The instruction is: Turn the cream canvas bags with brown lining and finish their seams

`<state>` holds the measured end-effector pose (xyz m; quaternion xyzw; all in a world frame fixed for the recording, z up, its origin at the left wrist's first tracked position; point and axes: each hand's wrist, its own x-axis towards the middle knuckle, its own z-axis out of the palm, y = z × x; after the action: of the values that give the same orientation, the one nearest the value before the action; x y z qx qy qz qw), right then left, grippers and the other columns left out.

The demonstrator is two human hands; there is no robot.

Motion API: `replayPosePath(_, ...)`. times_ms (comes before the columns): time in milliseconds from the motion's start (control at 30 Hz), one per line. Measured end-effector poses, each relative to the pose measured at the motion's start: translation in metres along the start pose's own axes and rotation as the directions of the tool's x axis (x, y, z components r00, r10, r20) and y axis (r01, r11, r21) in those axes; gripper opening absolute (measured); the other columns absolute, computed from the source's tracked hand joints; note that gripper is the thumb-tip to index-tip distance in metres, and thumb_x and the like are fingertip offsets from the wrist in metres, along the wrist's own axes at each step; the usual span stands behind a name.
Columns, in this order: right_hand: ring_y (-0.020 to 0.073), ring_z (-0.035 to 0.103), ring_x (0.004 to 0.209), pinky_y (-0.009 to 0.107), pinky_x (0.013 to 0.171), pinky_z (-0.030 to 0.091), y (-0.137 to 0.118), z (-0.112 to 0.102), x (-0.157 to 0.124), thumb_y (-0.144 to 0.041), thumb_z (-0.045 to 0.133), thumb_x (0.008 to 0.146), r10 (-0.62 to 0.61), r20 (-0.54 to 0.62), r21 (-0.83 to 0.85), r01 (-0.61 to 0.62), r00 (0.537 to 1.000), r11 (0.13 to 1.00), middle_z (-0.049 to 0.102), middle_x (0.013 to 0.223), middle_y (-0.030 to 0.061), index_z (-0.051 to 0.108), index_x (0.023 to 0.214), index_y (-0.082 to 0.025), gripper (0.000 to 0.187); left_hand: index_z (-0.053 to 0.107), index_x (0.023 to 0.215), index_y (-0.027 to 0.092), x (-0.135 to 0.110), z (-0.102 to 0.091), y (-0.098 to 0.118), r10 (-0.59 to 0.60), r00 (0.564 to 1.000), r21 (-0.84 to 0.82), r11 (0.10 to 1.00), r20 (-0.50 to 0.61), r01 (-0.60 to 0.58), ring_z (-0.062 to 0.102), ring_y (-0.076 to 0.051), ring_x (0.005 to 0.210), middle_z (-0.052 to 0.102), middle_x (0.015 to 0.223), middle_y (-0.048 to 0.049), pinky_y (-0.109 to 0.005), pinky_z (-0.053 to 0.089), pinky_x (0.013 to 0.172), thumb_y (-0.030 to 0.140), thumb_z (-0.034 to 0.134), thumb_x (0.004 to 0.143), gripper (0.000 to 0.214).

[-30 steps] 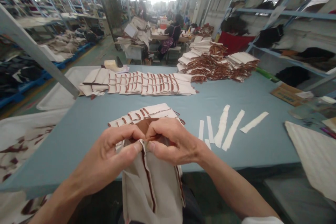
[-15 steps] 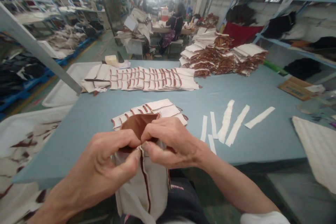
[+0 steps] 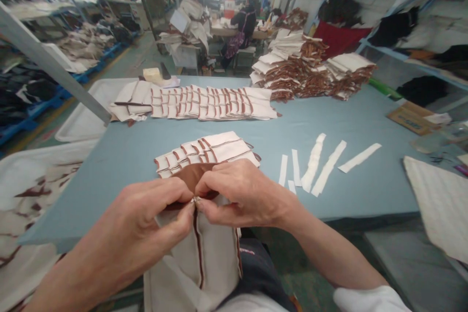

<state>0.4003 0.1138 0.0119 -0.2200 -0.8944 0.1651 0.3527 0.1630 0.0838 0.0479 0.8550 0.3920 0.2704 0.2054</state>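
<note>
Between my hands hangs a cream cloth bag (image 3: 219,248) with a brown lining and a dark brown seam strip down its middle. My left hand (image 3: 153,219) pinches the rim just left of the seam's top end. Right beside it, thumb and forefinger of my right hand (image 3: 241,195) pinch the same rim; the fingertips almost touch. The bag's mouth gapes on the far side, showing the brown inside. Its lower part hangs over my lap, below the table edge. Just beyond my hands, a small overlapping row of similar cream pieces (image 3: 226,146) lies on the table.
On the blue table (image 3: 351,117) lie several white strips (image 3: 331,168) to the right. A long row of cream pieces (image 3: 204,105) and tall stacks (image 3: 288,68) stand farther back. A white bin (image 3: 47,156) sits at the left. A cardboard box (image 3: 413,119) rests at the right edge. Another person sits in the background.
The view has tilted down slightly, so the table appears higher. Both hands keep their pinch on the rim, and the bag's lower part has spread and swung a little to the left.
</note>
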Motion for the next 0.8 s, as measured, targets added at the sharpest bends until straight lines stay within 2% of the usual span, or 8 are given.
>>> replayPosePath(100, 0.0184, 0.068, 0.068, 0.033, 0.065, 0.04, -0.008, -0.005, 0.002, -0.017, 0.053, 0.108, -0.018, 0.031, -0.211, 0.024, 0.999, 0.977, 0.075, 0.073, 0.0039, 0.071, 0.089, -0.018, 0.026, 0.062, 0.073, 0.025, 0.003, -0.001, 0.006, 0.039, 0.999, 0.05, 0.998, -0.002, -0.039, 0.068, -0.01, 0.061, 0.072, 0.07, 0.0066, -0.021, 0.046, 0.06, 0.026, 0.058, 0.103, 0.03)
replayPosePath(200, 0.0178, 0.064, 0.066, 0.034, 0.063, 0.037, -0.015, -0.006, 0.002, -0.015, 0.051, 0.104, 0.004, 0.029, -0.268, 0.004, 1.0, 0.963, 0.073, 0.07, 0.0025, 0.069, 0.085, -0.02, 0.027, 0.059, 0.072, 0.026, 0.001, 0.001, 0.011, 0.082, 0.996, 0.123, 0.989, -0.027, -0.078, 0.072, -0.013, 0.064, 0.07, 0.069, 0.0054, -0.025, 0.048, 0.063, 0.026, 0.057, 0.105, 0.033)
replayPosePath(333, 0.0144, 0.061, 0.064, 0.028, 0.063, 0.038, -0.02, 0.002, -0.001, -0.015, 0.053, 0.093, 0.107, -0.072, -0.068, -0.112, 0.992, 0.991, 0.069, 0.07, -0.0014, 0.061, 0.083, -0.023, 0.015, 0.063, 0.076, 0.027, -0.008, 0.005, 0.013, 0.037, 0.999, 0.072, 0.997, -0.032, -0.035, 0.075, -0.015, 0.071, 0.073, 0.074, 0.0049, -0.024, 0.05, 0.068, 0.027, 0.059, 0.108, 0.032)
replayPosePath(467, 0.0134, 0.057, 0.061, 0.027, 0.062, 0.038, -0.026, 0.015, -0.004, -0.016, 0.054, 0.083, 0.21, -0.206, 0.062, -0.201, 0.956, 0.978, 0.065, 0.067, -0.0024, 0.053, 0.077, -0.025, 0.01, 0.076, 0.09, 0.027, -0.017, 0.011, 0.005, -0.145, 0.989, -0.145, 0.979, 0.019, 0.146, 0.077, -0.017, 0.082, 0.082, 0.091, 0.0033, -0.021, 0.053, 0.073, 0.036, 0.063, 0.112, 0.027)
replayPosePath(567, 0.0137, 0.057, 0.061, 0.027, 0.064, 0.041, -0.032, 0.02, -0.006, -0.018, 0.055, 0.082, 0.3, -0.217, 0.171, -0.266, 0.929, 0.949, 0.065, 0.068, -0.0027, 0.053, 0.077, -0.025, 0.009, 0.079, 0.088, 0.025, -0.025, 0.022, -0.007, -0.245, 0.965, -0.353, 0.898, 0.096, 0.263, 0.075, -0.019, 0.082, 0.081, 0.089, 0.0006, -0.023, 0.057, 0.073, 0.047, 0.065, 0.114, 0.037)
replayPosePath(700, 0.0129, 0.058, 0.064, 0.025, 0.067, 0.045, -0.038, 0.019, -0.008, -0.016, 0.057, 0.083, 0.381, -0.183, 0.334, -0.307, 0.906, 0.891, 0.066, 0.07, -0.0038, 0.054, 0.076, -0.025, 0.012, 0.081, 0.089, 0.023, -0.035, 0.037, -0.02, -0.231, 0.972, -0.543, 0.812, 0.037, 0.214, 0.074, -0.02, 0.079, 0.081, 0.085, -0.0033, -0.027, 0.061, 0.076, 0.052, 0.067, 0.113, 0.041)
replayPosePath(800, 0.0137, 0.059, 0.068, 0.027, 0.074, 0.049, -0.036, 0.018, -0.011, -0.015, 0.061, 0.086, 0.335, -0.168, 0.34, -0.265, 0.927, 0.902, 0.067, 0.075, -0.0036, 0.057, 0.079, -0.024, 0.012, 0.084, 0.089, 0.024, -0.034, 0.031, -0.019, -0.169, 0.984, -0.521, 0.835, 0.065, 0.177, 0.074, -0.022, 0.077, 0.081, 0.081, -0.0041, -0.029, 0.061, 0.074, 0.045, 0.068, 0.113, 0.035)
